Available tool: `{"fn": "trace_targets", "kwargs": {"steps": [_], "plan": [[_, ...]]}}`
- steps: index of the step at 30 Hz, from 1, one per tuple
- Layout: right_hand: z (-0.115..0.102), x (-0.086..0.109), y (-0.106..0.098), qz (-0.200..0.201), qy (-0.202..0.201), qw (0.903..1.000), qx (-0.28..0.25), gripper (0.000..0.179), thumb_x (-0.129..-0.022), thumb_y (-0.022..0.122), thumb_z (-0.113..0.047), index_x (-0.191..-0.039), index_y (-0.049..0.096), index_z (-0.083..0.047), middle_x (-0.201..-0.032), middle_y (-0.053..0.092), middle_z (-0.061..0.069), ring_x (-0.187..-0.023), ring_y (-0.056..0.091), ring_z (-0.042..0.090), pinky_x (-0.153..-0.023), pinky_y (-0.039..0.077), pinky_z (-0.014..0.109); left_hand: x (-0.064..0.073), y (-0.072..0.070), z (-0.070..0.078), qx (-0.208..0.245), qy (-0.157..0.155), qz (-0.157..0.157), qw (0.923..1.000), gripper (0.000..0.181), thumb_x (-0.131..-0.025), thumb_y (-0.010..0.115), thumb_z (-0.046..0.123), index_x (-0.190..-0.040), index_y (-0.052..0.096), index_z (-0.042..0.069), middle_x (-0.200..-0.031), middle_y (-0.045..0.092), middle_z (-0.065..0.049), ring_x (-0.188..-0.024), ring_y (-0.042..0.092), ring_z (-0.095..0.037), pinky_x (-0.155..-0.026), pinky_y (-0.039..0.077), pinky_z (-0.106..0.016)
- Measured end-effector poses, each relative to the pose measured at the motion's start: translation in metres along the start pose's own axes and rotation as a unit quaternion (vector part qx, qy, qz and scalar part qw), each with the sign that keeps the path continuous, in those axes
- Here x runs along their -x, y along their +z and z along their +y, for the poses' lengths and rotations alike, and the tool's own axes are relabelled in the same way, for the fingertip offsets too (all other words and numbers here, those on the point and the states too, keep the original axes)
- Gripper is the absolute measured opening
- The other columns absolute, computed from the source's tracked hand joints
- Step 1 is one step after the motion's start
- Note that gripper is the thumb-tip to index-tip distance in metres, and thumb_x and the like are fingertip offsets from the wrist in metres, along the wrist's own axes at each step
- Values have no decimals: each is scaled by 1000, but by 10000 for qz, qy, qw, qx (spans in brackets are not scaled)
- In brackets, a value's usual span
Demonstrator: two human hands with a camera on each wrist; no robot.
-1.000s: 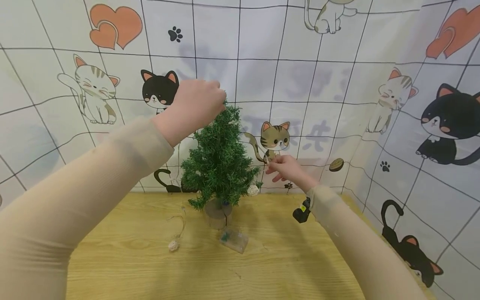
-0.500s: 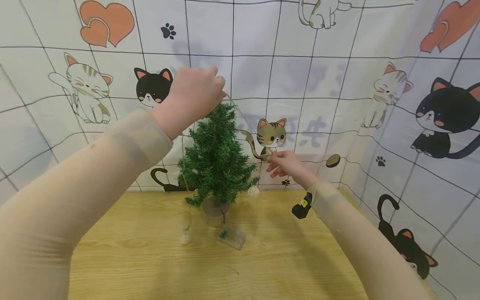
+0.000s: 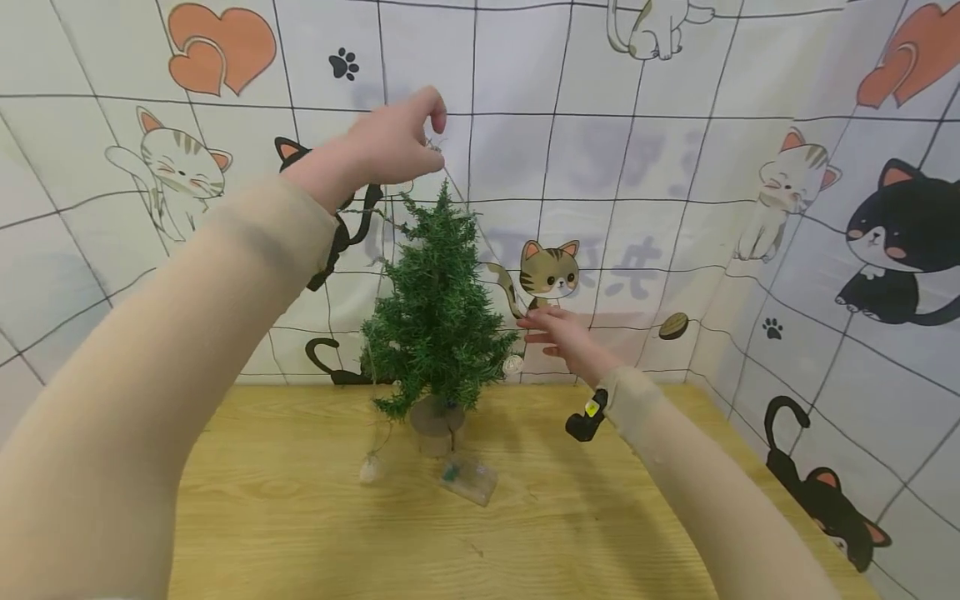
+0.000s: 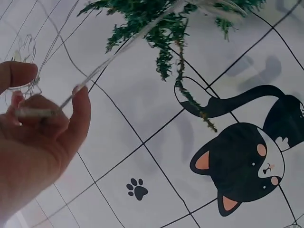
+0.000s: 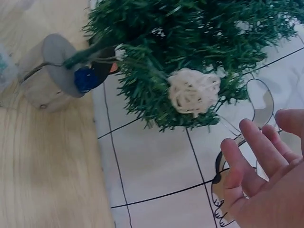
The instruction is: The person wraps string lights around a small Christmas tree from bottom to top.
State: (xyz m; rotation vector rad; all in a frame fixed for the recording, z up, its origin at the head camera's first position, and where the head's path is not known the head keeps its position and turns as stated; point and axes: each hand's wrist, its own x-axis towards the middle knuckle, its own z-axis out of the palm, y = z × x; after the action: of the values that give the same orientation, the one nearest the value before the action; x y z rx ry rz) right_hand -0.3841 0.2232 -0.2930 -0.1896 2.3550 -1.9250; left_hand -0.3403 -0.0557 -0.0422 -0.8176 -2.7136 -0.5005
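Observation:
A small artificial Christmas tree (image 3: 438,300) stands in a round grey base (image 5: 52,71). Above its top, my left hand (image 3: 401,137) holds the thin wire of a string of lights (image 4: 102,66), which crosses its curled fingers in the left wrist view. One strand slants down from there toward my right hand (image 3: 566,337), whose fingers are extended beside the tree's right side. In the right wrist view a white woven ball (image 5: 194,92) hangs against the lower branches, left of the fingertips. Another pale ball (image 3: 370,468) dangles at the left, low over the table.
A clear plastic box (image 3: 468,479) lies on the wooden table (image 3: 585,517) in front of the base. Behind the tree hangs a white gridded sheet (image 3: 517,158) printed with cats. A small black device (image 3: 587,419) sits at my right wrist.
My left hand has risen from the treetop, drawing the wire up. The left ball has shifted slightly right and up. My right hand's fingers have straightened from a pinch and moved slightly left.

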Motion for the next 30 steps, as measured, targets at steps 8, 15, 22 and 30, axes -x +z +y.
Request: {"fn": "trace_targets", "kwargs": {"steps": [8,15,22,30], "plan": [[6,3,10,-144,-122,9998,76,52,-105,42,-29,-153,29,-12,-153,36,6,-135,38,30,-106,31,54,-13,-18,-5,-1284,899,-159,9875,22,-87,41,4,-88,63,1,-90,51,-10,-75,43,-23,-71,37,-37],[12,10,16,-220,-228,9988,379,61,-105,43,-31,-157,13,-21,-159,22,2,-140,29,28,-106,31,54,-24,-3,-4,-2688,833,211,9593,44,-93,38,9,-133,56,11,-118,50,-16,-88,51,-33,-70,44,-45],[18,9,24,-365,-412,9969,555,68,-105,43,-31,-157,1,-17,-162,10,3,-145,18,29,-107,28,57,-41,11,-14,-2601,-234,-2,9653,57,-97,31,16,-153,30,27,-108,56,-18,-60,37,-23,-49,31,-33],[23,5,36,-627,-330,9962,511,68,-105,40,-34,-157,-1,-18,-162,5,4,-146,14,28,-112,24,51,-41,12,-63,-1381,-1176,-914,9792,57,-102,16,35,-156,21,18,-157,22,-17,-140,16,-50,-104,20,-67]]}}
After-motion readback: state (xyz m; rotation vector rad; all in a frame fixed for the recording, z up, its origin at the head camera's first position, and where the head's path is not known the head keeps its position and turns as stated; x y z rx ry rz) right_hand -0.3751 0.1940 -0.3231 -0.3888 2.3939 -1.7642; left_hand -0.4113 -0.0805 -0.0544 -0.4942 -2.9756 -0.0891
